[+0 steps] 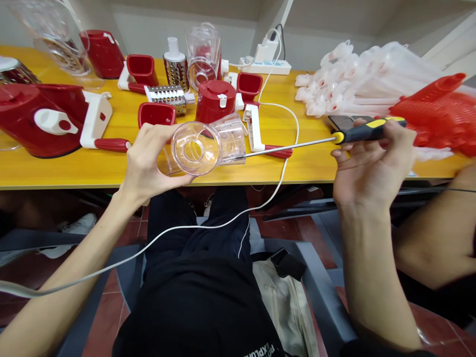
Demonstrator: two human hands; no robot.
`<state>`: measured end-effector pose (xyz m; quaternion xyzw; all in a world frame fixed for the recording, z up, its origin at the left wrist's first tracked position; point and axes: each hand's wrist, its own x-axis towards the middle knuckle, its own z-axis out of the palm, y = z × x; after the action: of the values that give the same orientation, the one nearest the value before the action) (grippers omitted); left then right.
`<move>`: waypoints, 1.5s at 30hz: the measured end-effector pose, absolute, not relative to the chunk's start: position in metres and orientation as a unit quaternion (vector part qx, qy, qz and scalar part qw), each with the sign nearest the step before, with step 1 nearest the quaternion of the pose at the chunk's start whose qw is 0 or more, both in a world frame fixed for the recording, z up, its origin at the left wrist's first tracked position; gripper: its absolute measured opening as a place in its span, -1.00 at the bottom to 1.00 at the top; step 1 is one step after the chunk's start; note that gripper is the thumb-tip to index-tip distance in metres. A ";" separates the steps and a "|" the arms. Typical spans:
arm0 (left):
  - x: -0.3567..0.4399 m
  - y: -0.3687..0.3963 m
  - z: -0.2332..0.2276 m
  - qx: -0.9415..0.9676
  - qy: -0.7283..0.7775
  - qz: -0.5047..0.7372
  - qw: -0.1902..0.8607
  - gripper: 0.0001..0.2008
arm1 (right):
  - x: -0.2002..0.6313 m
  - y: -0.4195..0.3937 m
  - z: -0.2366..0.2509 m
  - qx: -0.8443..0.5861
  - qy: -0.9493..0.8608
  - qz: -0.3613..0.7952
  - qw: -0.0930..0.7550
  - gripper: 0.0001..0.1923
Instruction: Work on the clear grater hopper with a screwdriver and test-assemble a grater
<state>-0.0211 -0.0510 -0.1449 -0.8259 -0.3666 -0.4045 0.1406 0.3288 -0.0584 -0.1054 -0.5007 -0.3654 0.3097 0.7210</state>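
Bright, fairly even light is falling on the glossy yellow surface, seemingly from above, while the reddish tiled floor beneath is sinking into shadow. Small glints are catching on the clear round plastic housing and the slim steel screwdriver shaft. The black cloth shirt is swallowing detail. Wide-angle distortion is stretching the edges and tilting the pale shelf panels; towards the right edge, the heaped red plastic pieces are blurring.

The left grip sits left of centre, thumb and fingers arched apart; the right grip, centre-right, turns palm-up, fingers curled.
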 end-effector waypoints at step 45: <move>-0.019 -0.050 -0.145 -0.825 -0.326 -0.434 0.156 -0.24 | 0.334 -0.057 -0.109 -0.487 -0.374 0.287 0.735 -0.34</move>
<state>-0.0190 -0.0501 -0.1449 -0.8250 -0.3265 -0.4342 0.1560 0.3343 -0.0566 -0.1088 -0.4872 -0.3738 0.2871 0.7352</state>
